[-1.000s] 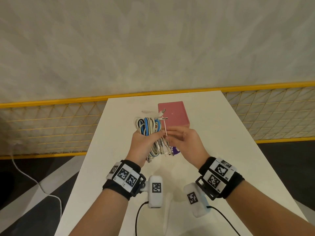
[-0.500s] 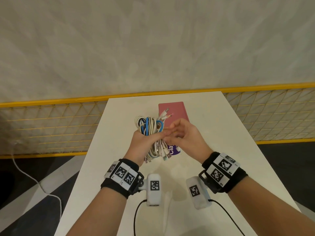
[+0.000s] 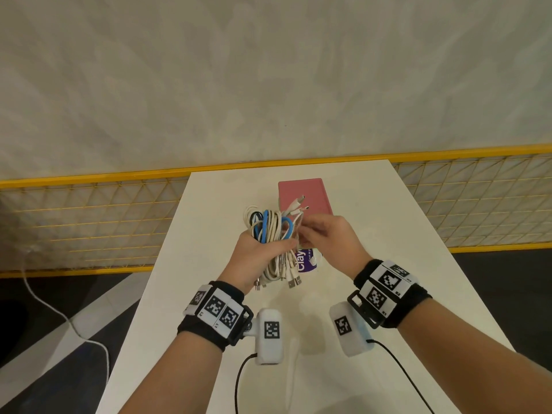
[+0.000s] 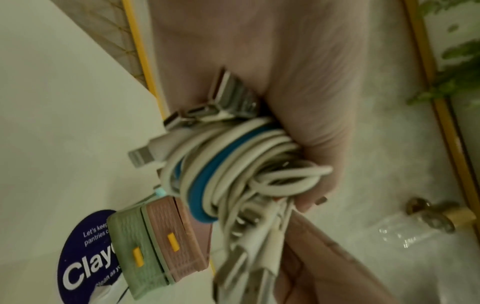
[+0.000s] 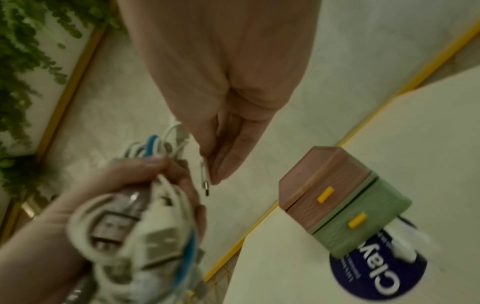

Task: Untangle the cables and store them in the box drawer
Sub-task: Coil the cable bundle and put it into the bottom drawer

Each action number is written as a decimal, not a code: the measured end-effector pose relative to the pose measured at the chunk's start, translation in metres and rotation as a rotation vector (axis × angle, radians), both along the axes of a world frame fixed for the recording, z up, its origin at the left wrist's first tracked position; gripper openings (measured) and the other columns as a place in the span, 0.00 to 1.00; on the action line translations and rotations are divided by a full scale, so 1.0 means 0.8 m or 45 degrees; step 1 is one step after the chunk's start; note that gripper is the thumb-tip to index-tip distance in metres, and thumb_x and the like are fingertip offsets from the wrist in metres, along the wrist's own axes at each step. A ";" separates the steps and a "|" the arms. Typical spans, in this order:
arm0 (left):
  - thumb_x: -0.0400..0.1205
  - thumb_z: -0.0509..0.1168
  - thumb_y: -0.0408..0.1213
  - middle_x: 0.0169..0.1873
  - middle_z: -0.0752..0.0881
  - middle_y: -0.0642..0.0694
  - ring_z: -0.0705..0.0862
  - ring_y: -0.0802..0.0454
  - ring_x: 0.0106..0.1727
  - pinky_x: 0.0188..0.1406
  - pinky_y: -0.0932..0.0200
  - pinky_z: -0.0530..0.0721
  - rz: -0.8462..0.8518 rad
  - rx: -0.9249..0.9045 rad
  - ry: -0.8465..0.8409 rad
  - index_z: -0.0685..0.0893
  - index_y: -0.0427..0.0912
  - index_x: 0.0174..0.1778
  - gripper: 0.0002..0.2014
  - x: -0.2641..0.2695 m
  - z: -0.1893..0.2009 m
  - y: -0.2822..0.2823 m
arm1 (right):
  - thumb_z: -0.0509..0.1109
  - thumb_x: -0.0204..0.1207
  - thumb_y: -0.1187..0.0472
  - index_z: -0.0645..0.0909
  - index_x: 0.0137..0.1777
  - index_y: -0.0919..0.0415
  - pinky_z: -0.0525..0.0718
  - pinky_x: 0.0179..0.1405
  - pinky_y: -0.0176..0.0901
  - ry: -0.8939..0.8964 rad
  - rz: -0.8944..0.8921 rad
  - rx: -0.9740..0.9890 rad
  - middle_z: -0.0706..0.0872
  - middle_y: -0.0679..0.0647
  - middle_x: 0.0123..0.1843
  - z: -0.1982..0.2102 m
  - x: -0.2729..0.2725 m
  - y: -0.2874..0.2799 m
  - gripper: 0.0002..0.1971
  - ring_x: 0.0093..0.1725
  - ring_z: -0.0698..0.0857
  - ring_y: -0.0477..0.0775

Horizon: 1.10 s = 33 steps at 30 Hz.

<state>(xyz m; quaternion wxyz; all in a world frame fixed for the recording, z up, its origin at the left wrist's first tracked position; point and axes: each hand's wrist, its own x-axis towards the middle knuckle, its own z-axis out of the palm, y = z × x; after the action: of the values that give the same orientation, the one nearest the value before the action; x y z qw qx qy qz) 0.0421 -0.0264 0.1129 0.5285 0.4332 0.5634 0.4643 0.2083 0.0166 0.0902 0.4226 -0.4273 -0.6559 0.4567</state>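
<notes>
My left hand (image 3: pixel 260 255) grips a tangled bundle of white and blue cables (image 3: pixel 270 228) above the white table (image 3: pixel 388 264); the same cable bundle (image 4: pixel 233 164) fills the left wrist view, with several plugs sticking out. My right hand (image 3: pixel 322 237) pinches one thin white cable end (image 5: pixel 205 176) between thumb and fingertips, just right of the bundle (image 5: pixel 135 226). Behind the hands stands the small box (image 3: pixel 303 195) with a pink upper drawer and a green lower drawer (image 5: pixel 361 224), both shut, each with a yellow handle.
A round dark-blue label reading "Clay" (image 5: pixel 381 273) lies on the table under the box. A yellow mesh fence (image 3: pixel 89 222) runs along the table's far side. A white cord (image 3: pixel 59 312) trails on the dark floor at the left.
My right hand has risen a little and now pinches a cable end beside the bundle. The plugs at the bundle's top stick out further toward the box. The left hand keeps its grip.
</notes>
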 end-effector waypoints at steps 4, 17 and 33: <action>0.71 0.78 0.29 0.37 0.92 0.44 0.91 0.53 0.40 0.40 0.59 0.89 0.072 0.075 0.125 0.89 0.40 0.46 0.10 0.011 -0.009 0.003 | 0.65 0.80 0.72 0.87 0.57 0.64 0.90 0.53 0.53 0.106 0.054 -0.030 0.91 0.63 0.51 0.001 -0.006 -0.010 0.12 0.51 0.91 0.59; 0.70 0.75 0.26 0.36 0.89 0.46 0.87 0.54 0.37 0.34 0.64 0.84 0.108 0.068 0.231 0.87 0.38 0.49 0.12 0.011 -0.044 0.020 | 0.59 0.74 0.85 0.84 0.61 0.66 0.83 0.62 0.38 0.170 0.233 -0.142 0.89 0.56 0.59 -0.020 0.002 -0.013 0.23 0.60 0.87 0.47; 0.65 0.75 0.37 0.55 0.86 0.55 0.86 0.50 0.54 0.58 0.49 0.86 -0.415 -0.168 1.012 0.61 0.62 0.81 0.48 0.010 -0.083 0.124 | 0.64 0.76 0.69 0.64 0.76 0.63 0.81 0.57 0.50 -0.104 -0.732 -0.713 0.83 0.64 0.59 -0.130 0.026 0.084 0.28 0.54 0.82 0.59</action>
<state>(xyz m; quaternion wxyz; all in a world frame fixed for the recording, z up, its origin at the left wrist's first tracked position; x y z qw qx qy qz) 0.0501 0.0730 0.0468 0.3636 0.6268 0.6758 0.1347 0.2291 0.0836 -0.0137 0.3740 -0.7098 -0.3760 0.4636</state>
